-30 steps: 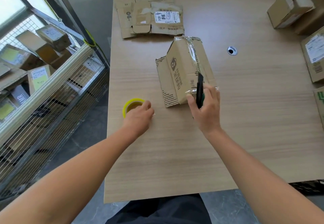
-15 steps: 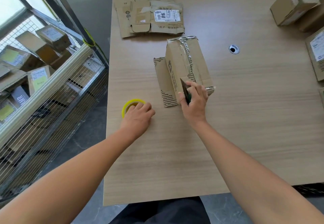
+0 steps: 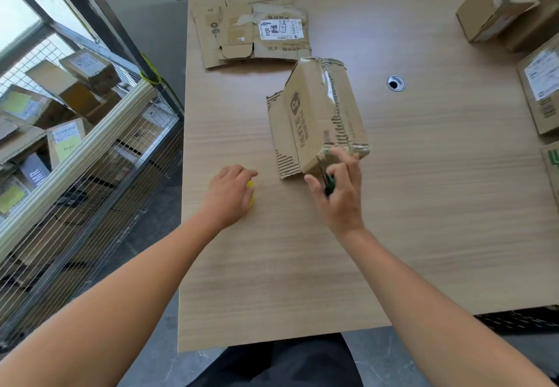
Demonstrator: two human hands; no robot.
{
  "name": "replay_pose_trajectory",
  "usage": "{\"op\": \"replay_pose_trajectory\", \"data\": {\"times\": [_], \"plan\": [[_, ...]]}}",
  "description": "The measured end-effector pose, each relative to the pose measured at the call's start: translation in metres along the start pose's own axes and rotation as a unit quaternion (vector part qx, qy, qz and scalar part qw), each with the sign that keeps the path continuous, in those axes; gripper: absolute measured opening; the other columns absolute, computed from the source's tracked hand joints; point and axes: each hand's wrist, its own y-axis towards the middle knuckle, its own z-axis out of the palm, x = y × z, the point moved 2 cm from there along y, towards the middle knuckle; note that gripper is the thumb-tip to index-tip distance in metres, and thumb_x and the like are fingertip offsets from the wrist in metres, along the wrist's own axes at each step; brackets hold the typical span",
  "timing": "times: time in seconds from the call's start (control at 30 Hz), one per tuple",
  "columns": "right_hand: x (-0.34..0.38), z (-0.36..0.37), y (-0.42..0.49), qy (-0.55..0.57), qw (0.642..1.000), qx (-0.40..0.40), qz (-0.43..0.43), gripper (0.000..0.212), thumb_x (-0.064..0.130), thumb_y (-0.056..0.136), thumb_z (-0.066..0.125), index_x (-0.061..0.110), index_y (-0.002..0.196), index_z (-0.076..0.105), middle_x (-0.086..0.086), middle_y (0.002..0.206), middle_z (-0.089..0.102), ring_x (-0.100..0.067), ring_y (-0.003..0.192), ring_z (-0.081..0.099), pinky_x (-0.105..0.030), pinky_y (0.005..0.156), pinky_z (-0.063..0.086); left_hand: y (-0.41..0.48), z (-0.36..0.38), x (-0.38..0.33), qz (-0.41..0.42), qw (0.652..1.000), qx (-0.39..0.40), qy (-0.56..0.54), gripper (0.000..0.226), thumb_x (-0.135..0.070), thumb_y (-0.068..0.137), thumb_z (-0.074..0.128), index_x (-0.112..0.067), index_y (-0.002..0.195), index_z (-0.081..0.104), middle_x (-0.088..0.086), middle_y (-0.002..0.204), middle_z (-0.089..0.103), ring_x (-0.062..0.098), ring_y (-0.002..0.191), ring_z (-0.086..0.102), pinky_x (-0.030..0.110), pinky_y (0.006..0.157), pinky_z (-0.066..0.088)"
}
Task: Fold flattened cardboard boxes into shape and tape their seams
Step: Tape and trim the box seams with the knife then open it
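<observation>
A folded brown cardboard box lies on the wooden table, with clear tape along its top seam and one flap lying flat on its left. My right hand is at the box's near end, its fingers curled round a dark tool with a green part while the fingertips touch the taped edge. My left hand rests over a yellow tape roll near the table's left edge, hiding most of it. A stack of flattened boxes lies at the far left of the table.
Several assembled boxes and labelled ones crowd the table's right edge. A round cable hole sits right of the box. A wire cage cart full of boxes stands left of the table.
My right hand has drawn the dark tool down from the box's top to its near end. My left hand has moved over the tape roll, now covering most of it.
</observation>
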Motion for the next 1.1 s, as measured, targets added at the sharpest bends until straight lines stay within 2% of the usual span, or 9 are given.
{"op": "replay_pose_trajectory", "data": {"times": [0.1,0.17,0.23,0.33,0.47,0.6,0.73,0.93,1.1], "plan": [[0.016,0.009,-0.05,-0.025,0.97,0.194,0.143,0.022,0.036,0.095,0.056,0.016,0.095,0.047,-0.005,0.103,0.052,-0.029,0.094,0.056,-0.052,0.084,0.048,-0.007,-0.008,0.01,-0.064,0.997,-0.022,-0.031,0.037,-0.014,0.096,0.054,-0.014,0.133,0.06,0.009,0.126,0.059,0.035,0.122,0.048,0.044,0.105,0.037],[0.019,0.031,-0.074,-0.118,0.902,0.337,0.242,0.024,0.036,0.098,0.05,0.013,0.104,0.051,-0.011,0.108,0.054,-0.036,0.101,0.057,-0.05,0.088,0.047,-0.01,-0.01,0.015,-0.091,0.995,-0.026,-0.04,0.038,-0.014,0.097,0.052,-0.016,0.134,0.059,0.007,0.13,0.056,0.034,0.124,0.045,0.044,0.106,0.036],[0.021,0.052,-0.085,-0.223,0.861,0.39,0.237,0.036,0.039,0.101,0.046,0.008,0.117,0.051,-0.014,0.122,0.055,-0.038,0.114,0.055,-0.047,0.093,0.045,-0.013,-0.012,0.015,-0.105,0.992,-0.04,-0.047,0.038,-0.014,0.097,0.052,-0.017,0.135,0.058,0.007,0.131,0.055,0.033,0.125,0.044,0.044,0.107,0.035],[0.031,0.071,-0.087,-0.267,0.86,0.375,0.222,0.051,0.051,0.101,0.045,0.007,0.127,0.047,-0.013,0.128,0.051,-0.034,0.117,0.053,-0.045,0.093,0.044,-0.015,-0.013,0.005,-0.113,0.99,-0.055,-0.061,0.04,-0.013,0.095,0.051,-0.017,0.134,0.058,0.006,0.132,0.055,0.032,0.127,0.042,0.045,0.108,0.034],[0.03,0.052,-0.075,-0.177,0.879,0.371,0.243,0.051,0.053,0.098,0.053,0.007,0.119,0.053,-0.013,0.123,0.053,-0.033,0.112,0.054,-0.041,0.092,0.045,-0.01,-0.013,-0.023,-0.099,0.99,-0.054,-0.081,0.04,-0.013,0.095,0.052,-0.018,0.134,0.059,0.007,0.133,0.054,0.032,0.13,0.04,0.044,0.108,0.032],[0.008,-0.023,-0.046,-0.071,0.935,0.18,0.297,0.018,0.031,0.1,0.057,0.014,0.096,0.061,-0.003,0.098,0.059,-0.029,0.096,0.06,-0.035,0.078,0.044,0.003,-0.008,-0.06,-0.083,0.987,-0.065,-0.118,0.039,-0.03,0.098,0.056,-0.017,0.134,0.058,0.009,0.133,0.052,0.032,0.129,0.041,0.042,0.109,0.032],[-0.032,-0.077,0.013,-0.003,0.944,0.019,0.33,0.023,0.024,0.1,0.059,0.007,0.116,0.057,-0.011,0.116,0.06,-0.027,0.11,0.06,-0.038,0.096,0.048,0.044,0.0,-0.115,-0.088,0.967,-0.103,-0.215,0.061,-0.049,0.097,0.054,-0.014,0.146,0.043,0.009,0.145,0.04,0.027,0.137,0.034,0.04,0.118,0.025],[-0.083,-0.033,0.097,0.119,0.929,0.103,0.336,0.053,0.03,0.106,0.049,0.007,0.152,0.036,-0.008,0.153,0.042,-0.014,0.141,0.04,-0.033,0.119,0.032,0.126,0.021,-0.175,-0.154,0.917,-0.15,-0.336,0.084,-0.055,0.096,0.052,-0.013,0.158,0.014,0.01,0.165,0.014,0.021,0.153,0.011,0.039,0.124,0.016],[-0.095,0.001,0.093,0.074,0.951,0.125,0.273,0.053,0.03,0.108,0.042,0.01,0.156,0.035,-0.003,0.152,0.043,-0.012,0.14,0.038,-0.006,0.108,0.022,0.133,0.051,-0.164,-0.277,0.882,-0.215,-0.316,0.081,-0.061,0.095,0.044,-0.02,0.159,0.016,0.001,0.163,0.027,0.017,0.148,0.027,0.03,0.116,0.025]]}}
